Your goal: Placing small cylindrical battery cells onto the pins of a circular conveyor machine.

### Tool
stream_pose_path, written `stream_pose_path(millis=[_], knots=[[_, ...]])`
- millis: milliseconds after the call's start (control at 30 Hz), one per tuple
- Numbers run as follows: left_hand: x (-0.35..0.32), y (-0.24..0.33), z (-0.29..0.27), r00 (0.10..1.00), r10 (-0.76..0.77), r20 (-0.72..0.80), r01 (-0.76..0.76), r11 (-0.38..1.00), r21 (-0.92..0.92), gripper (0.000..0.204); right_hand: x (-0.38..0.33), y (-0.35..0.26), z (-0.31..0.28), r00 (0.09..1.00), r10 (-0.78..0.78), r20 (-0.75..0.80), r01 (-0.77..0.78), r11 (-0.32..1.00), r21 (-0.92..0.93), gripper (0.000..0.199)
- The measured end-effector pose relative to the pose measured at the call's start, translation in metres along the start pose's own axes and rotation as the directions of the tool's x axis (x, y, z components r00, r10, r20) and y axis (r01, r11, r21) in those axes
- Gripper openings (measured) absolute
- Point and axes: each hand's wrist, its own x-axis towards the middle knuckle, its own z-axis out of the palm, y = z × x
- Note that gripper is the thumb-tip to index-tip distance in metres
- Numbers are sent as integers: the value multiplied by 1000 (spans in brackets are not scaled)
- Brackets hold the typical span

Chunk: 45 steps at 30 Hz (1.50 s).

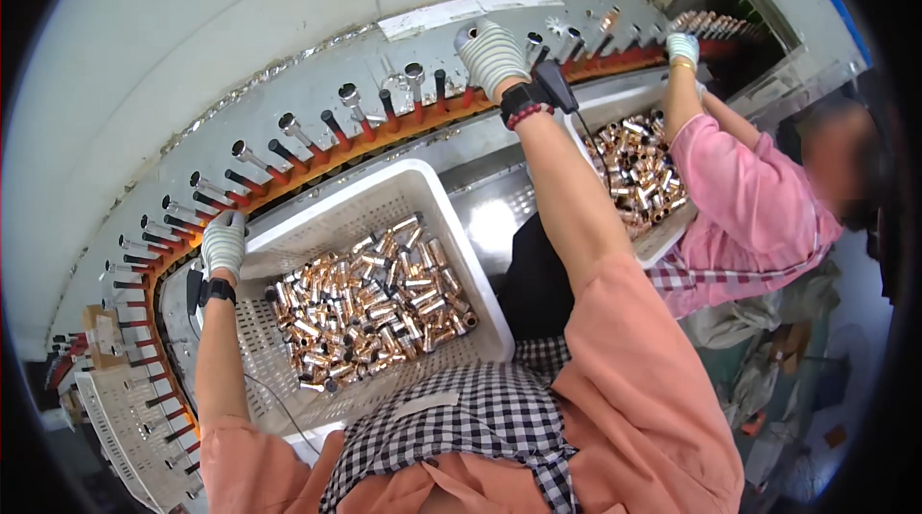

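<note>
The right hand [492, 55], gloved, reaches far over the curved rack of pegs [288, 151], fingers curled on a metal sleeve [468, 35] at its tip. The left hand [224, 243] rests loosely closed at the rack's left, whether holding anything I cannot tell. The white basket [317, 216] of copper tubes [370, 307] lies near, between both arms.

We see a bright, even overhead light; glare blooms on the metal panel [495, 223] beside the white basket [451, 226]. Fisheye bending curves the conveyor rail [288, 154], black vignette rings the frame, and edges blur softly.
</note>
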Motion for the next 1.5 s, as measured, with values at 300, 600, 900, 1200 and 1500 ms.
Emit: stream_pose_path(millis=[300, 600, 900, 1200, 1500], knots=[[5, -38, 7, 976, 211, -55, -194, 956, 222, 41, -189, -126, 14, 840, -482, 248, 280, 777, 564, 38], [-138, 2, 23, 886, 419, -197, -460, 747, -480, 24, -234, -19, -18, 898, -358, 255, 217, 866, 450, 40], [-216, 26, 125, 156, 134, 979, -566, 824, -23, 46, -292, -15, 17, 933, -177, 314, 99, 963, 251, 65], [-183, 29, 140, 548, 492, 676, -191, 861, -472, 40, -286, -21, 17, 938, -152, 313, 83, 971, 223, 61], [-145, -43, 134, 412, 248, 877, -514, 858, -2, 49, -302, -2, -8, 969, -124, 215, 118, 992, 41, 61]])
